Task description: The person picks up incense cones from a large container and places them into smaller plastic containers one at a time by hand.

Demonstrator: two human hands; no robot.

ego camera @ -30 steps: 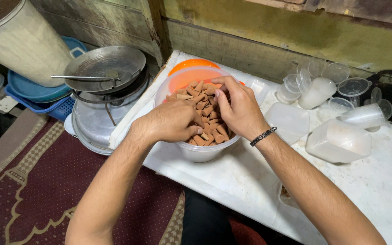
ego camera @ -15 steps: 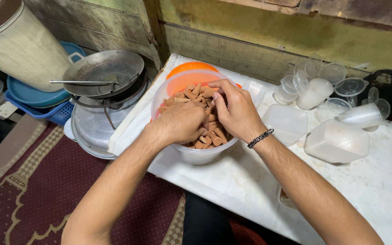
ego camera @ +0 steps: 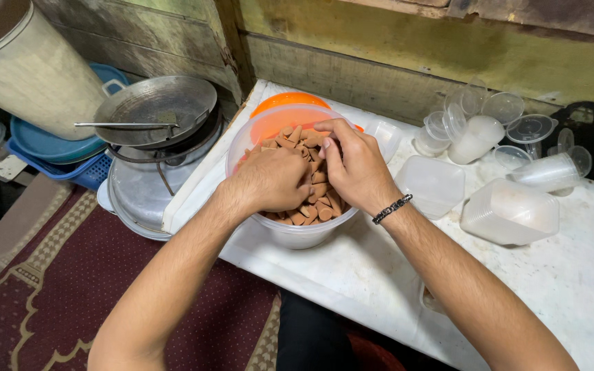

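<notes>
1. Low white table (ego camera: 572,275) sits against a worn wooden wall; red patterned rug (ego camera: 63,288) covers the floor off its left edge.
2. Your clear plastic tub (ego camera: 297,233) stands near the table's front-left corner, full of brown cones (ego camera: 314,189). An orange lid (ego camera: 290,102) lies just behind it.
3. Your left hand (ego camera: 273,180) is inside the tub, fingers curled down into the cones. Can't tell if it's actually gripping any.
4. Your right hand (ego camera: 355,165) is in there too, fingertips pinched on cones at the top of the pile. It wears a dark bracelet (ego camera: 392,208) at the wrist.
5. Empty clear containers (ego camera: 510,213) and stacked cups (ego camera: 476,137) lie scattered toward the table's back-right.
6. Off the left edge: metal pan (ego camera: 156,103) on a stack of pots, blue basket (ego camera: 84,168) behind it.
</notes>
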